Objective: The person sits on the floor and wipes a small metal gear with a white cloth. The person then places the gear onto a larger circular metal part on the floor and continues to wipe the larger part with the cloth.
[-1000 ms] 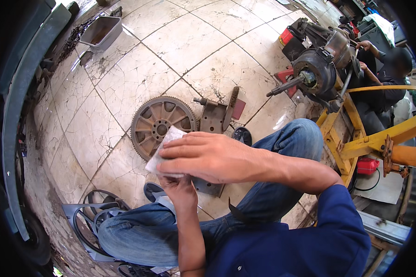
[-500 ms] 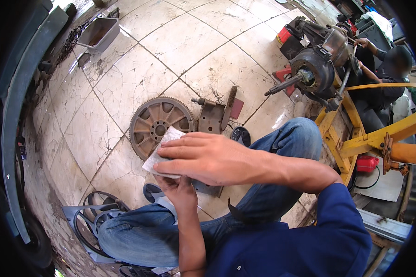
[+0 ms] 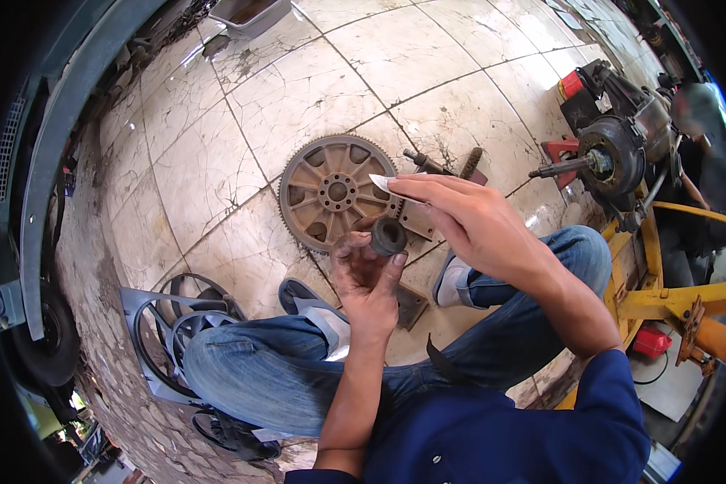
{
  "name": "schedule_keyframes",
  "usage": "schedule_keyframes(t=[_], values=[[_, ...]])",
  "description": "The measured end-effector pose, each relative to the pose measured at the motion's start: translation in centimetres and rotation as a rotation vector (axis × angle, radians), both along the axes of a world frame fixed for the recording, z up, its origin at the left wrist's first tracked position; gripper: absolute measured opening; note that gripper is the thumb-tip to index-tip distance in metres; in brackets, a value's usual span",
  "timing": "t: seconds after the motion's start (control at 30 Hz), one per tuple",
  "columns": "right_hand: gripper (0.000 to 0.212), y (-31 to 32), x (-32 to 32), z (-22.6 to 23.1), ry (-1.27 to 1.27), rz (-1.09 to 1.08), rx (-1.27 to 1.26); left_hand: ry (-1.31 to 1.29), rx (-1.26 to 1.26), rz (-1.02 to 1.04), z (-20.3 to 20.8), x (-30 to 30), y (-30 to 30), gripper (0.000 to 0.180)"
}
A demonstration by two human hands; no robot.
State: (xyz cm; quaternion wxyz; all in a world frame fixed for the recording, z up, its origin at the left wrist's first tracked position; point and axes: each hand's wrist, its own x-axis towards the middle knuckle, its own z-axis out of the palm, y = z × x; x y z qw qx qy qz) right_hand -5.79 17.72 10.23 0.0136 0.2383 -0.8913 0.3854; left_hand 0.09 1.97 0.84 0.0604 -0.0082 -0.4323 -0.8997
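Note:
My left hand (image 3: 366, 278) is closed around a dark, short round part with a hole in its middle, like a bushing (image 3: 389, 237). Its fingers look smudged with dirt. Above and to the right, my right hand (image 3: 484, 230) pinches a thin white sheet (image 3: 379, 184), of which only a corner shows past the fingertips; whether it is paper or an abrasive sheet I cannot tell. The two hands are apart. Just beyond them, a toothed flywheel (image 3: 305, 191) with a spoked, rusty face lies flat on the tiles.
Beside the flywheel are a metal block (image 3: 416, 223) and a brush-like piece (image 3: 471, 164). A fan in a grey shroud (image 3: 141, 343) lies left of my knee. To the right, an axle assembly (image 3: 613, 153) stands near a yellow frame (image 3: 645, 302), with another person (image 3: 692, 181) behind.
My right hand has lifted off my left and moved right with the white sheet, uncovering the bushing. The whole view has shifted, so the floor items sit farther right.

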Motion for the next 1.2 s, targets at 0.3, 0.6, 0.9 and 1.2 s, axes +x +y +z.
schedule_keyframes(t=[0.3,0.6,0.9,1.2], values=[[0.045,-0.3,0.1,0.1,0.137,0.171,0.139,-0.015,0.068,0.0,-0.2,-0.1,-0.1,0.054],[0.045,-0.4,0.3,0.3,0.163,0.213,0.185,-0.14,0.145,0.01,-0.4,0.3,0.0,0.064],[0.044,-0.7,0.7,-0.4,0.239,0.221,0.19,-0.167,0.166,-0.003,-0.2,0.2,-0.5,0.058],[0.048,-1.4,1.6,-1.1,0.291,0.232,0.107,-0.173,0.155,-0.021,-1.6,0.7,-1.1,0.066]])
